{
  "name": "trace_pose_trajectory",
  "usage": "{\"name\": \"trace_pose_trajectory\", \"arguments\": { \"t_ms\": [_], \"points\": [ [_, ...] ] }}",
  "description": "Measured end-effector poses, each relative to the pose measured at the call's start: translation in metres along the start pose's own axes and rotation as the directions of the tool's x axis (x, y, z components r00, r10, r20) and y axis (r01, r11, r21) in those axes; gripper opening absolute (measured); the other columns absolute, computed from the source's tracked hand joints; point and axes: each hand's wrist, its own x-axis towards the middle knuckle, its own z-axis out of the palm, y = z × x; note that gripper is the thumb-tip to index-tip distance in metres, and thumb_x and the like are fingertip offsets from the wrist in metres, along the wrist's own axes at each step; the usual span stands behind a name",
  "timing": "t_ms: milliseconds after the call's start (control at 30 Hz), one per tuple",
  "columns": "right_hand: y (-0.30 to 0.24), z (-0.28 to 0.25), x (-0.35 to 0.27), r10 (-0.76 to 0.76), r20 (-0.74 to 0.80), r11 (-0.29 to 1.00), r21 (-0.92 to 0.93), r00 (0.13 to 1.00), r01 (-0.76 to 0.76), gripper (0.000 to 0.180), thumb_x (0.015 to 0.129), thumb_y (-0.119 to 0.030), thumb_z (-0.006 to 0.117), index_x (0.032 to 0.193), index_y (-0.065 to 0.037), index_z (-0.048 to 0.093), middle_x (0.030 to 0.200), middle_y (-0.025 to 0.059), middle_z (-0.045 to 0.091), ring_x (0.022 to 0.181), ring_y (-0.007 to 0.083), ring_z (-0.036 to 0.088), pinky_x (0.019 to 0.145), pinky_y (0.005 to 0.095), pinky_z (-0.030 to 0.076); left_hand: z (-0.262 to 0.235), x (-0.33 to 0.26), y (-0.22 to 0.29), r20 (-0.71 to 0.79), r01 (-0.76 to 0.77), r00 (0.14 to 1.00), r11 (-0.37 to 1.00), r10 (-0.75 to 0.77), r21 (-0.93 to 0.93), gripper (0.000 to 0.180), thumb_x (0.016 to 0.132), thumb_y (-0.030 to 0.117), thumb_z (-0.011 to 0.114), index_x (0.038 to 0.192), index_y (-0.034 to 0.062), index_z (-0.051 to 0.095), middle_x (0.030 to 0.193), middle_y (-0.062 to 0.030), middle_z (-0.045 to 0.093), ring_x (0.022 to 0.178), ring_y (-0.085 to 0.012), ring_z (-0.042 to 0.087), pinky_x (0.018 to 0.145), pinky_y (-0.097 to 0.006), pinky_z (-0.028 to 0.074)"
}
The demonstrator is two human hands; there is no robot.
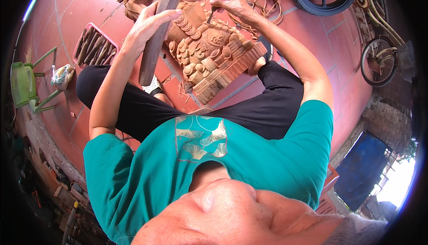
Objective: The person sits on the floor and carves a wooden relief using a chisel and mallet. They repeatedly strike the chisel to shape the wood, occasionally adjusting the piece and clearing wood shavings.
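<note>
Shirt (267, 156) teal, loose; neckline (196, 168) round. Sleeves (317, 120) short, wide. Chest panel (200, 139) thinly outlined, with pale-gold fan-shaped leaves (217, 133), thin pale curves. Trousers (138, 115) black. Forearms (287, 46) bare.

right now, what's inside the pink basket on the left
The pink basket holds a pile of slim, dark brown rods, possibly tool handles. Only the upper ones show; whatever lies beneath them is covered.
</note>
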Motion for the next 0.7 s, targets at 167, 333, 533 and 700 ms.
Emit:
{"name": "trace_pose_trajectory", "arguments": {
  "t_ms": [167, 333, 533, 700],
  "points": [
    [0.010, 0.001, 0.003, -0.045, 0.024, 0.999, 0.016, 0.999, 0.045, 0.029, 0.092, -0.028, 0.073, 0.106, -0.003, 0.073, 0.090, 0.0056, 0.073, 0.079, 0.0122, 0.069, 0.073, 0.0280, 0.056, 0.002, 0.001, -0.002, -0.021, -0.064, 0.998, 0.998, 0.065, 0.030, 0.039, 0.089, 0.037, 0.076, 0.107, 0.0065, 0.060, 0.073, 0.0012, 0.057, 0.056, -0.0064, 0.055, 0.050, -0.023, 0.047],
    [0.001, 0.007, 0.002, -0.063, 0.037, 0.996, -0.056, 0.997, 0.065, 0.025, 0.092, -0.026, 0.072, 0.104, -0.004, 0.073, 0.086, 0.0048, 0.072, 0.079, 0.0130, 0.069, 0.074, 0.0300, 0.055, 0.001, 0.001, -0.005, -0.034, -0.134, 0.989, 0.979, 0.141, 0.155, 0.048, 0.088, 0.039, 0.076, 0.117, 0.0035, 0.060, 0.076, -0.0007, 0.058, 0.062, -0.0077, 0.057, 0.052, -0.023, 0.049],
    [0.002, 0.009, 0.005, -0.150, 0.081, 0.963, -0.211, 0.985, 0.165, 0.024, 0.091, -0.023, 0.072, 0.105, -0.004, 0.071, 0.084, 0.0056, 0.071, 0.079, 0.0154, 0.069, 0.074, 0.0324, 0.055, 0.000, 0.001, -0.006, 0.011, -0.271, 0.958, 0.896, 0.285, 0.352, 0.061, 0.086, 0.039, 0.076, 0.128, -0.0011, 0.057, 0.085, -0.0049, 0.063, 0.070, -0.0117, 0.061, 0.061, -0.027, 0.051],
    [0.007, 0.009, 0.005, -0.204, 0.105, 0.966, -0.142, 0.973, 0.217, 0.027, 0.091, -0.025, 0.073, 0.107, -0.003, 0.070, 0.085, 0.0058, 0.070, 0.082, 0.0143, 0.068, 0.076, 0.0324, 0.055, 0.002, -0.001, -0.005, 0.018, -0.360, 0.922, 0.839, 0.387, 0.407, 0.060, 0.085, 0.034, 0.076, 0.129, -0.0022, 0.057, 0.087, -0.0070, 0.068, 0.073, -0.0121, 0.063, 0.065, -0.028, 0.052]
  ]
}}
